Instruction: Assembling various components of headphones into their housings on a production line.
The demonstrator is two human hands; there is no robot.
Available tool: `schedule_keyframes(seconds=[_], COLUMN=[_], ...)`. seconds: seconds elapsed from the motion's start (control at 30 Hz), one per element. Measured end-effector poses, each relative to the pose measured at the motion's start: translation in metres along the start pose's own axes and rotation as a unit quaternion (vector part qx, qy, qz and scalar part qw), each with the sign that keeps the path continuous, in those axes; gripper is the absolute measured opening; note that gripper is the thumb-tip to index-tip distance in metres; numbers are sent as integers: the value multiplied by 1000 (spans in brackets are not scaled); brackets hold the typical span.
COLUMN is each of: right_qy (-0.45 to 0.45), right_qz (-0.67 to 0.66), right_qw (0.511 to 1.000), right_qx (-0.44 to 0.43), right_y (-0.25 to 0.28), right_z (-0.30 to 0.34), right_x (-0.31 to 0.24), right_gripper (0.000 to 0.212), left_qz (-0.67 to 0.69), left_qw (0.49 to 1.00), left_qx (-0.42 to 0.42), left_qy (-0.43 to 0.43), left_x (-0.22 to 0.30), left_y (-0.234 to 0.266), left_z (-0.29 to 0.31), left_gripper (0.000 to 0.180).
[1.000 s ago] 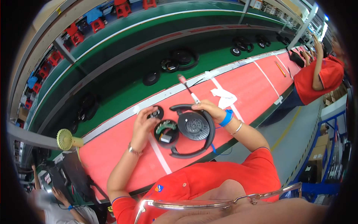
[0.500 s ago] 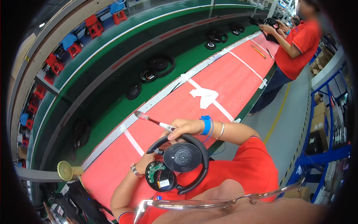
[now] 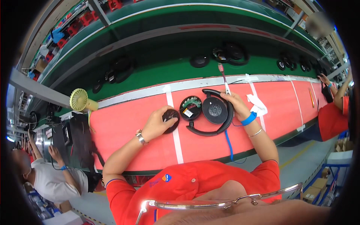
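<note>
My left hand [image 3: 159, 123] grips a round black ear-cup cover [image 3: 171, 126], its thumb across the face and its fingers around the rim. Just right of it is a pair of black headphones, with the headband [image 3: 204, 132] curving toward me. One ear cup [image 3: 184, 115] is uncovered and shows a green circuit board [image 3: 193, 101] and a white-labelled battery [image 3: 188, 112]. The other ear cup [image 3: 215, 110] has a perforated centre. My right hand [image 3: 237, 104] holds this cup's outer edge and also a toothbrush [image 3: 224, 79], bristles pointing away. Whether the headphones touch the mat, I cannot tell.
A red mat [image 3: 138, 153] covers the bench. White crumpled paper [image 3: 257, 105] lies right of my right hand. A yellow fan [image 3: 79, 99] stands left. On the green conveyor beyond are more headphones [image 3: 236, 54] and a round black part [image 3: 199, 60]. People work at both sides.
The view has swung, bringing the bench square in front. My left hand has come out from behind the headphones and now grips a round cover. The headphones are farther from my chest, over the mat.
</note>
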State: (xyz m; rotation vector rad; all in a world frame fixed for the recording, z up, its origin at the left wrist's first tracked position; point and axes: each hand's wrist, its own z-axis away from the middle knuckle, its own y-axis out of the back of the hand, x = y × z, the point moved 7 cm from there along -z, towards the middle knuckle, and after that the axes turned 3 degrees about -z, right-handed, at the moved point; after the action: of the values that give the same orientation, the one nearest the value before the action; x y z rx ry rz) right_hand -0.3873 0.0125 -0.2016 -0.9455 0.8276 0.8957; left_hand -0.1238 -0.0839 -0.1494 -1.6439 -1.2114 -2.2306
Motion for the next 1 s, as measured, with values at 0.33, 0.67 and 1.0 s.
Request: schedule_keyframes(seconds=[0.33,0.67,1.0], right_qy=[296,55,184], right_qz=[411,302,374], right_qw=[843,947,887], right_qx=[179,90,198], right_y=[1,-26,-11], right_z=[-6,74,74], right_x=[-45,-13,-14], right_gripper=[34,48,47], left_qz=[-32,3,109], left_qw=[983,990,967], left_qx=[27,-38,-150], left_qy=[-176,-136,-175], left_x=[21,5,37], left_y=[-26,-32,-94], left_z=[1,6,12], left_gripper=[37,31,42])
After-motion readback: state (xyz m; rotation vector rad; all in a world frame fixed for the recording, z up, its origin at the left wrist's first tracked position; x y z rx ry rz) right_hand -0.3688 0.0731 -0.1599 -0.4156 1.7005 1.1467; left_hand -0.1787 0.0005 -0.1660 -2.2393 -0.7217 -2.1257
